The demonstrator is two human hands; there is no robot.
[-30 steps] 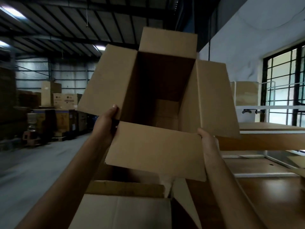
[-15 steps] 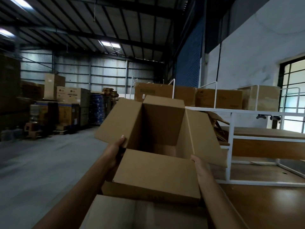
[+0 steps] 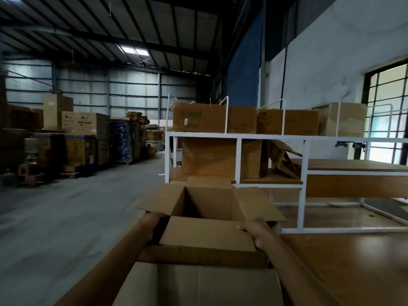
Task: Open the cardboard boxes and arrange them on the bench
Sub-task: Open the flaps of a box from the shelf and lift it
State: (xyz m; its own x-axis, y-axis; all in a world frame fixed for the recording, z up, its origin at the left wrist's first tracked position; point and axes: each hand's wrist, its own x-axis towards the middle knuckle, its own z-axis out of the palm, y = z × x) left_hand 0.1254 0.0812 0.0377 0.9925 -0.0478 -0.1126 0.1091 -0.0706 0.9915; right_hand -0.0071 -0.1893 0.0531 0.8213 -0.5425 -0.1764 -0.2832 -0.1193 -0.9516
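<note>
I hold an open cardboard box (image 3: 207, 230) in front of me, upright, with its four top flaps spread outward. My left hand (image 3: 152, 224) grips its left side under the left flap. My right hand (image 3: 258, 233) grips the right side at the near flap's corner. The box sits low, behind another cardboard box (image 3: 198, 283) whose pale top fills the bottom of the view. The wooden bench (image 3: 353, 261) lies to the right.
A white metal rack (image 3: 302, 184) stands on the bench and holds several closed cardboard boxes (image 3: 212, 118) on its shelves. Stacked cartons and pallets (image 3: 77, 140) line the far left of the warehouse floor. A window (image 3: 388, 111) is at the right.
The box has come down from in front of my face to waist height and turned from tilted toward me to upright. Both hands kept their grip.
</note>
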